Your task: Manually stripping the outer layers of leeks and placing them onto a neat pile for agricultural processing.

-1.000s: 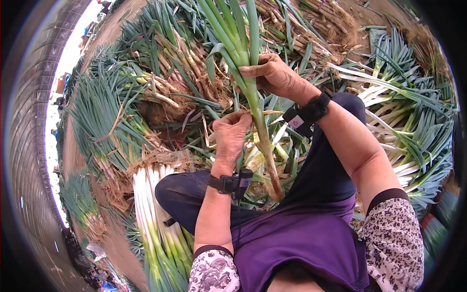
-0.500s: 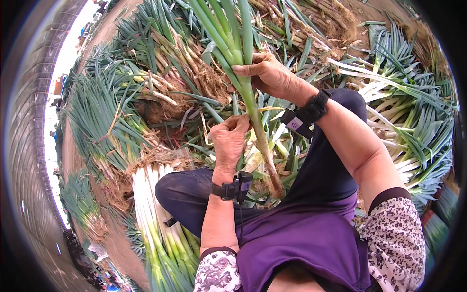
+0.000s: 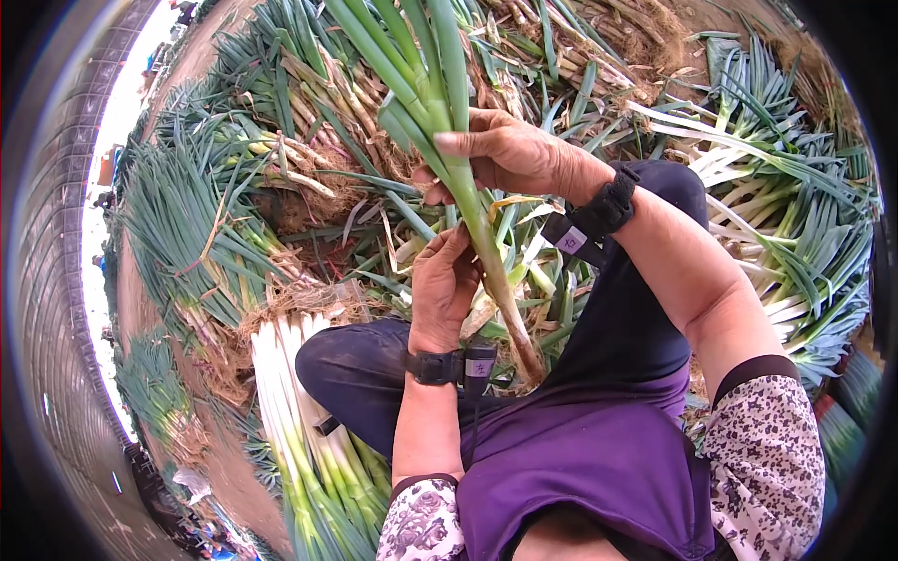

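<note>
A long green onion (image 3: 488, 254) stands tilted in front of me, its green leaves up and away, its brownish root end down between my legs. My right hand (image 3: 510, 154) is wrapped round its upper stalk where the leaves part, thumb across the front. Lower down, my left hand (image 3: 446, 285) has its fingers bent at the stalk's left side, thumb and fingertips pinched against it. Whether a strip of outer skin lies in that pinch is hidden. Loose peeled leaves and skins (image 3: 552, 290) lie beneath the stalk.
White-stemmed green onions (image 3: 295, 374) lie beside my left knee, and a larger pile of them (image 3: 758, 201) lies at the right. Unpeeled bundles with dirty roots (image 3: 187, 220) stretch along the left and far side. A curved plastic-like wall (image 3: 65, 280) borders the far left.
The green onion and my right hand have shifted slightly left and nearer. My left hand has turned, its fingers now more upright against the stalk.
</note>
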### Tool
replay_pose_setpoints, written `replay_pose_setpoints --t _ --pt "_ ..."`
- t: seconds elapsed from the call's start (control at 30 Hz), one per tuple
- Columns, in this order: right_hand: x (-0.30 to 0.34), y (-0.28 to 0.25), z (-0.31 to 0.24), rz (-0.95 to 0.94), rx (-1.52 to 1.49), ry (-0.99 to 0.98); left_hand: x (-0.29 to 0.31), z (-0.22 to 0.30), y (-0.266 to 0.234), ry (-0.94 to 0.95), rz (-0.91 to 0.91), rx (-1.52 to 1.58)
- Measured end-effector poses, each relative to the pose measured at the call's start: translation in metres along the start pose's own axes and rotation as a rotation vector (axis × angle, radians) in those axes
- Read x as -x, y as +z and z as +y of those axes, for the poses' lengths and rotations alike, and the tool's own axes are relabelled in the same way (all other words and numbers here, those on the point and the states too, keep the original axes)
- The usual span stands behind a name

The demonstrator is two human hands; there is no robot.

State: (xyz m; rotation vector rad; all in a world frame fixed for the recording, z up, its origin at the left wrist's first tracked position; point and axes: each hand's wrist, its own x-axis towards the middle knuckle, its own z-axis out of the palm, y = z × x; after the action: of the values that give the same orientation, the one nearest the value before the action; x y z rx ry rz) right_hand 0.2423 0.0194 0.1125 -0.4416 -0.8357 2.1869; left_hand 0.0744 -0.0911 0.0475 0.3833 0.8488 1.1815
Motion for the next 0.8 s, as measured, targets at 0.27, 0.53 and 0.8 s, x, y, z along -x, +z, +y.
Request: replay_pose_setpoints --t 0.27,0.53,0.8 --pt "-0.006 -0.004 0.011 -0.201 0.096 0.075 -0.008 0.003 -0.014 -0.511 -0.260 -0.424" --pt "-0.018 0.002 0.002 0.008 0.610 -0.122 0.005 -0.033 -0.086 -0.099 0.213 -1.544" --pt "-0.026 -0.004 0.017 0.217 0.830 -0.296 0.000 0.009 0.010 0.515 0.248 -1.084"
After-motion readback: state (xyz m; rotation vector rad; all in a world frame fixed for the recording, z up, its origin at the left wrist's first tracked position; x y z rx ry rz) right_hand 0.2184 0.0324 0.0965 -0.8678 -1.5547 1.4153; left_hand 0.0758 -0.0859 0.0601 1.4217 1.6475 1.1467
